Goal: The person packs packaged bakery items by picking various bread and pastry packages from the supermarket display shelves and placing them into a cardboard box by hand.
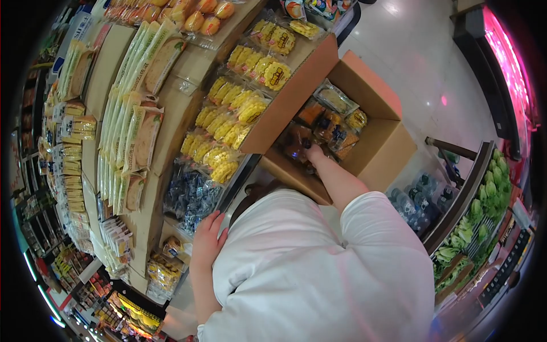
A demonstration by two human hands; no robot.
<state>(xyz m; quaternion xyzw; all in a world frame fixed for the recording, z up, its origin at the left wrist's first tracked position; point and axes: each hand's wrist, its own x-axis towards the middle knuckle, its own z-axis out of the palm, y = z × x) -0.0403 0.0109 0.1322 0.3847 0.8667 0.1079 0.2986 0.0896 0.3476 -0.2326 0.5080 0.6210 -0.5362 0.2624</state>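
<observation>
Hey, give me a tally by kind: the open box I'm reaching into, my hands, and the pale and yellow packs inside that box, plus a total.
Open brown cardboard box: 1
Bare left hand and bare right hand: 2
Pale, clear-wrapped flat pack: 1
Yellow, clear-wrapped pack: 1
Total: 5

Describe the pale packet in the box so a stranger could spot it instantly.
Find the big open cardboard box that the person's right hand reaches into. At the picture's upper end of its contents lies the pale packet, long and clear-wrapped. Its whitish filling sets it apart from the yellow packet and orange packet nearby.
</observation>
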